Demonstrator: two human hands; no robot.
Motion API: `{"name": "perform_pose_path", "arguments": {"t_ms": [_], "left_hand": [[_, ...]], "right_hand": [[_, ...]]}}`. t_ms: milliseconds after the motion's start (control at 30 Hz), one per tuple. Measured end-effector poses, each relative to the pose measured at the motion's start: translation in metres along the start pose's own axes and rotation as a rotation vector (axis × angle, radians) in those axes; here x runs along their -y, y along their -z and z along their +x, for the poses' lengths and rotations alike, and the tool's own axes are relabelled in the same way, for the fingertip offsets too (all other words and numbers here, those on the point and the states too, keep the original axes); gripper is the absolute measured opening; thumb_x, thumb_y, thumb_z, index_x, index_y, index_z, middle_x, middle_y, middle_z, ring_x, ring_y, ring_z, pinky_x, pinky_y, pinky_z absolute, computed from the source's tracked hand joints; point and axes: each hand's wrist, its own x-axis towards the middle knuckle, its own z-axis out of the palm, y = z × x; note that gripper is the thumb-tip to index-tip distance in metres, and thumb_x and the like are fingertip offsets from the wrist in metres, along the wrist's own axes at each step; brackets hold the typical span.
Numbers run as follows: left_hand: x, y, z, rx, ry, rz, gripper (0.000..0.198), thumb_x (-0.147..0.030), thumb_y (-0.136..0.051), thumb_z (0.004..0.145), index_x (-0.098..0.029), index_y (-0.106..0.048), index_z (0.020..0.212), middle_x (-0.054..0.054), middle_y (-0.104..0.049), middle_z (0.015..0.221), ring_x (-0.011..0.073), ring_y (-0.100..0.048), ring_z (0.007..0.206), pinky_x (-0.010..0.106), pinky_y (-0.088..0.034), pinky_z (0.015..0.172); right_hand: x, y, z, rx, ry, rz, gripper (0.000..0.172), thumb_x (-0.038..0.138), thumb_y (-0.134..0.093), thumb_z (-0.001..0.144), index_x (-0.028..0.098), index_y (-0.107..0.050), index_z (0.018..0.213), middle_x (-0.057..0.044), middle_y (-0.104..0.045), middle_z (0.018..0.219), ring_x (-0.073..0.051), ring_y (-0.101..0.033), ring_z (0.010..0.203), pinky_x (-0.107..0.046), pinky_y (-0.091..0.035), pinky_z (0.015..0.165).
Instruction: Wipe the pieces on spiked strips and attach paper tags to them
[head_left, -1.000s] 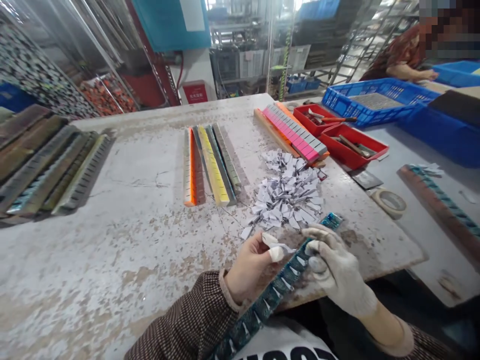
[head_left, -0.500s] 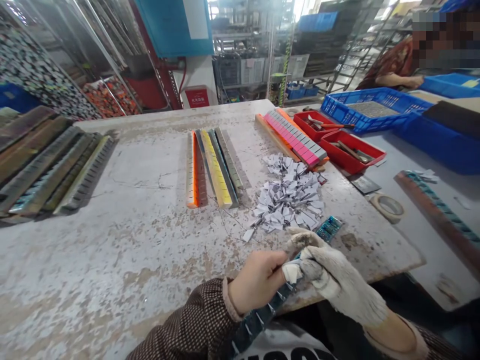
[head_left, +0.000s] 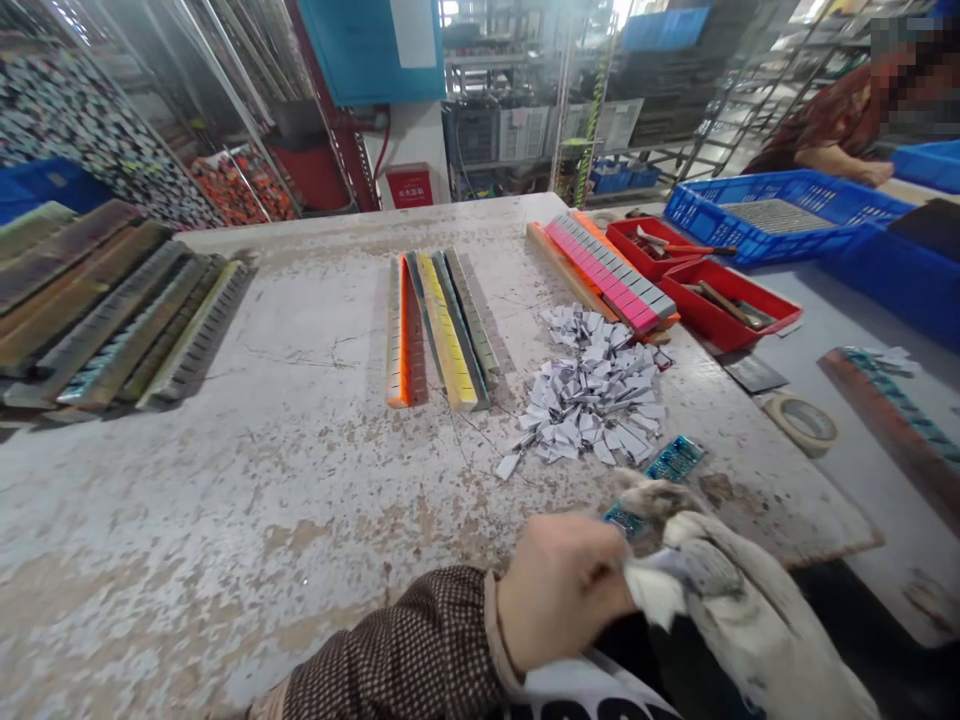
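Observation:
My left hand [head_left: 566, 590], bare with a brown checked sleeve, is closed, its fingertips against a small white piece [head_left: 658, 592]. I cannot tell whether this is a wrap on the thumb or something held. Close against it, my right hand [head_left: 757, 600] in a dirty white glove has its fingers curled around a glossy teal strip [head_left: 675, 458]. The strip sticks out beyond the glove; its lower part is hidden or blurred. Just ahead lies a heap of small white paper-like tags [head_left: 592, 395].
Yellow and orange slotted bars [head_left: 446, 340] lie mid-table. More bars [head_left: 112, 310] are stacked at left. A pink-and-grey slotted block [head_left: 611, 275], red trays [head_left: 731, 300], a tape roll [head_left: 801, 422] and a blue crate [head_left: 787, 215] stand at right. Another person [head_left: 832, 130] sits beyond.
Both hands have moved right and lower in view, nearer my body. The strip's lower length, seen below my left hand before, no longer shows clearly. The view has shifted slightly.

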Motion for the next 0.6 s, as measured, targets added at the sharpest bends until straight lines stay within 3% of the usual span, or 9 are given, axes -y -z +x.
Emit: {"name": "perform_pose_path", "arguments": {"t_ms": [67,100,200,300,400,467,533,600], "left_hand": [[0.009,-0.001,0.0,-0.114,0.12,0.083,0.057,-0.051,-0.059,0.096,-0.021,-0.029,0.059,-0.006,-0.032,0.053,0.0101,-0.031,0.051,0.027,-0.021,0.052],[0.012,-0.002,-0.001,-0.115,0.14,0.108,0.055,-0.049,-0.058,0.097,-0.021,-0.03,0.059,-0.006,-0.033,0.054,0.0099,-0.032,0.051,0.027,-0.021,0.052],[0.012,-0.004,-0.005,-0.019,0.061,0.129,0.045,-0.041,-0.048,0.101,-0.021,-0.036,0.064,-0.003,-0.044,0.062,0.0116,-0.039,0.057,0.026,-0.028,0.055],[0.013,-0.005,-0.008,0.074,-0.031,0.154,0.04,-0.041,-0.043,0.104,-0.021,-0.043,0.069,0.001,-0.053,0.067,0.0144,-0.046,0.062,0.027,-0.036,0.059],[0.021,-0.004,-0.007,0.143,-0.001,0.293,0.036,-0.035,-0.044,0.104,-0.02,-0.054,0.074,0.003,-0.06,0.07,0.0166,-0.054,0.066,0.027,-0.041,0.063],[0.028,-0.002,-0.006,0.172,0.044,0.43,0.025,-0.039,-0.051,0.102,-0.019,-0.065,0.096,0.006,-0.069,0.083,0.0215,-0.061,0.076,0.031,-0.047,0.071],[0.033,-0.001,-0.006,0.192,0.096,0.542,0.042,-0.049,-0.061,0.096,-0.017,-0.061,0.124,0.012,-0.072,0.105,0.0292,-0.065,0.094,0.04,-0.052,0.083],[0.035,0.0,-0.007,0.236,0.165,0.611,0.057,-0.054,-0.066,0.091,-0.015,-0.057,0.131,0.014,-0.069,0.116,0.0346,-0.064,0.104,0.046,-0.054,0.088]], "right_hand": [[0.012,-0.008,0.005,-0.076,0.069,-0.064,0.017,0.028,-0.055,0.098,0.03,-0.065,0.111,-0.011,-0.071,0.121,-0.031,-0.071,0.11,-0.04,-0.066,0.082],[0.017,-0.012,0.008,-0.096,0.112,-0.096,0.017,0.025,-0.054,0.098,0.03,-0.064,0.11,-0.011,-0.068,0.127,-0.03,-0.07,0.114,-0.038,-0.066,0.082],[0.026,-0.017,0.015,-0.009,0.174,-0.147,0.019,0.021,-0.049,0.1,0.027,-0.062,0.111,-0.013,-0.063,0.136,-0.027,-0.07,0.115,-0.033,-0.066,0.081],[0.025,-0.013,0.016,0.132,0.165,-0.148,0.019,0.022,-0.044,0.102,0.026,-0.062,0.109,-0.012,-0.065,0.133,-0.024,-0.072,0.11,-0.033,-0.066,0.085],[0.013,-0.004,0.014,0.135,0.178,-0.193,0.019,0.017,-0.046,0.1,0.025,-0.062,0.106,-0.012,-0.064,0.135,-0.024,-0.069,0.116,-0.034,-0.064,0.086],[-0.002,0.004,0.013,0.087,0.197,-0.307,0.017,0.014,-0.049,0.098,0.024,-0.062,0.102,-0.013,-0.064,0.133,-0.026,-0.065,0.123,-0.037,-0.063,0.089],[-0.02,0.011,0.013,0.049,0.223,-0.474,0.012,0.014,-0.053,0.096,0.023,-0.061,0.093,-0.012,-0.067,0.126,-0.029,-0.06,0.129,-0.044,-0.06,0.093],[-0.036,0.013,0.014,0.049,0.263,-0.62,0.009,0.017,-0.058,0.094,0.023,-0.059,0.088,-0.01,-0.071,0.119,-0.033,-0.057,0.132,-0.052,-0.055,0.1]]}}
